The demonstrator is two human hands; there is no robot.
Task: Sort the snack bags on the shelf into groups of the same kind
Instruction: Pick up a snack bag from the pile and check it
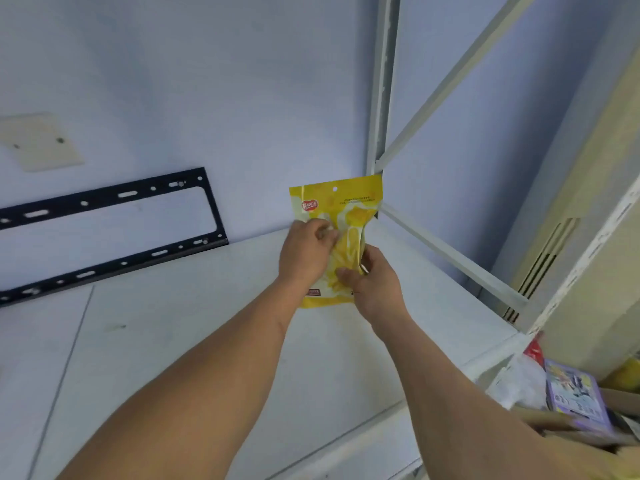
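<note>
1. Both forearms enter from the 6 o'clock edge and reach up toward the centre of the view, over the white shelf (194, 341).
2. At 4 o'clock, below the shelf edge, a cardboard box (620, 398) holds mixed packets: a purple packet (576, 393), a white plastic bag (519, 379) and a red packet (535, 349). A yellow item sits at the far right edge; its kind cannot be told.
3. The right hand (372, 285) grips the lower right part of the yellow snack bag (337, 216). The thumb lies across the bag's front and the other fingers curl round its right edge.
4. The left hand (306, 251) grips the left side of the same bag at mid-height. Its fingers are curled onto the bag front, pinching it.
5. The yellow snack bag stands roughly upright at the centre of the view, held between both hands above the rear part of the shelf, near the 12 o'clock side of the shelf surface. Whether its bottom edge touches the shelf cannot be told. It carries a red logo at upper left, a hang hole at top centre and a picture of yellow fruit pieces.
6. At 1 o'clock from the bag, the white metal shelf frame (382, 98) rises upright, with a diagonal brace and a horizontal rail running toward 3 o'clock.
7. At 9 o'clock, a black slotted metal bracket (114, 195) is fixed on the pale wall (207, 81) behind the shelf.
8. At 10 o'clock, a cream cover plate (38, 142) sits on the wall above the bracket.
</note>
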